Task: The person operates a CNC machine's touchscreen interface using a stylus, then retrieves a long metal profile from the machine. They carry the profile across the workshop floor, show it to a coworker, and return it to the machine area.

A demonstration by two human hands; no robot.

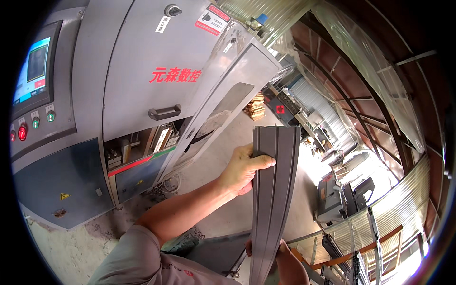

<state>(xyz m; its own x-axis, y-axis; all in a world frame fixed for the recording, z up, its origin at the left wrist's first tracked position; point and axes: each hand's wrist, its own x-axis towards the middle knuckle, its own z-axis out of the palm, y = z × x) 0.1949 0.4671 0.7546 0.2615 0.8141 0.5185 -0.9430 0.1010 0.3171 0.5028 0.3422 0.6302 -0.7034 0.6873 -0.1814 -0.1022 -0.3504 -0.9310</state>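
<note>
A long dark-grey metal profile (274,190) with lengthwise grooves stands nearly upright before me, its cut end at the top. My left hand (244,170) is closed on its left edge near the upper end, thumb laid across the grooved face and fingers behind. Lower down, my right hand (282,251) is mostly hidden by the profile. Its fingers show at the left edge, so it wraps round from behind.
On the left stands a large grey machine (142,95) with a door handle (165,112), a screen (35,64) and lit buttons (22,133). Coiled hose (169,184) lies at its foot. Stacked pieces (255,106) stand farther back. At right are another machine (331,197) and racked profiles (358,268).
</note>
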